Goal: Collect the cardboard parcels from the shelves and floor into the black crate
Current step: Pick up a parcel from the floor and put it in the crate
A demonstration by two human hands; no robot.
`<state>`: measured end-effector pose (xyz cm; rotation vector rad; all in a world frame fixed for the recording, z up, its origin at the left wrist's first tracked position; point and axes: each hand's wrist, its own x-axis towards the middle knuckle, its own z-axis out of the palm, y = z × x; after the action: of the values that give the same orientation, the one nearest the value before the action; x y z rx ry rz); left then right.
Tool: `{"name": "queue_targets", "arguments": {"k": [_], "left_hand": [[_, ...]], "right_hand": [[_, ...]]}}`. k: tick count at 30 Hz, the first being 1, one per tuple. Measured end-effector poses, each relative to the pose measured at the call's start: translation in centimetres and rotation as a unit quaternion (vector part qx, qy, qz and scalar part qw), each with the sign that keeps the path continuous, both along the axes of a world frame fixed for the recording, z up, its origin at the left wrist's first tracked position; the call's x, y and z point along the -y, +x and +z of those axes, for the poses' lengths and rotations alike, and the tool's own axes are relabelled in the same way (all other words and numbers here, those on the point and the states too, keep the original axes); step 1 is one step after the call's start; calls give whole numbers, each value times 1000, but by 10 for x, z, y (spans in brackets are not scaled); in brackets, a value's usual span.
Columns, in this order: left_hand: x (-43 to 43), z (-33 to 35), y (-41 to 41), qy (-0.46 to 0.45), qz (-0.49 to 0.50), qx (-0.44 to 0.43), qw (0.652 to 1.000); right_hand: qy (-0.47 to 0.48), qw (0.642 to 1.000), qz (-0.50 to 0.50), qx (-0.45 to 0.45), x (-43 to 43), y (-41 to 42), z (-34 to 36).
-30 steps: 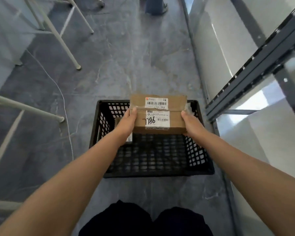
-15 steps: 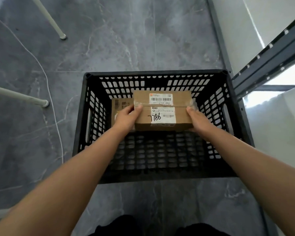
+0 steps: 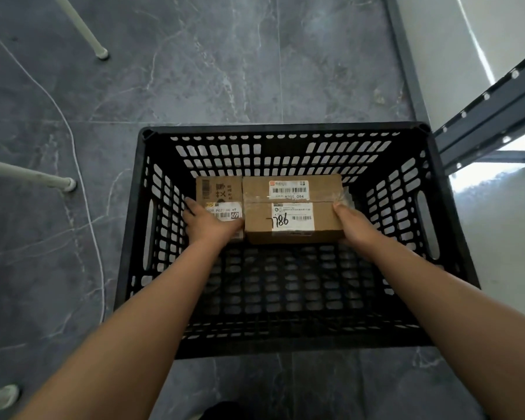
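Observation:
A black slatted crate (image 3: 140,237) stands on the grey floor in front of me. Low inside it I hold a taped cardboard parcel (image 3: 291,207) with white barcode labels and "786" written by hand. My right hand (image 3: 353,225) grips its right end. My left hand (image 3: 208,224) presses against its left end, with the fingers spread over a smaller cardboard parcel (image 3: 217,190) that lies on the crate's bottom at the back left. The two parcels sit side by side and touch.
A dark metal shelf frame (image 3: 491,116) runs along the right, close to the crate's right wall, with a white wall behind it. White furniture legs (image 3: 70,184) and a thin white cable (image 3: 82,189) lie on the floor to the left.
Both hands have lowered the taped parcel from above the crate's rim down to its bottom, beside the smaller parcel. My head has moved closer over the crate.

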<state>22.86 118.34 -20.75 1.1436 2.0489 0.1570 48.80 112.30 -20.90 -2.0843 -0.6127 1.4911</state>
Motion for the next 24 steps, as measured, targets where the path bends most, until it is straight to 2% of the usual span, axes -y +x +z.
{"name": "queue_targets", "arguments": {"k": [6,10,14,18,22,24], "left_hand": [[1,2,-5,54,-34,-13,998],[4,8,-20,77,-17,-9,997],[8,8,-25,87,8,16,996],[15,9,-17,101,17,-32,994],[29,8,-9,137,-52,-77,986],[31,6,-9,111,-93,-86,986]], "right_hand": [[13,997,-47,-54,-4,-1,-13],[12,995,-53,-84,-10,-14,-15],[20,996,-38,-73,-12,-21,-20],[30,998,-11,-58,-8,-24,-22],[35,998,9,-43,-7,-28,-19],[36,999,21,-28,-4,-28,-16]]}}
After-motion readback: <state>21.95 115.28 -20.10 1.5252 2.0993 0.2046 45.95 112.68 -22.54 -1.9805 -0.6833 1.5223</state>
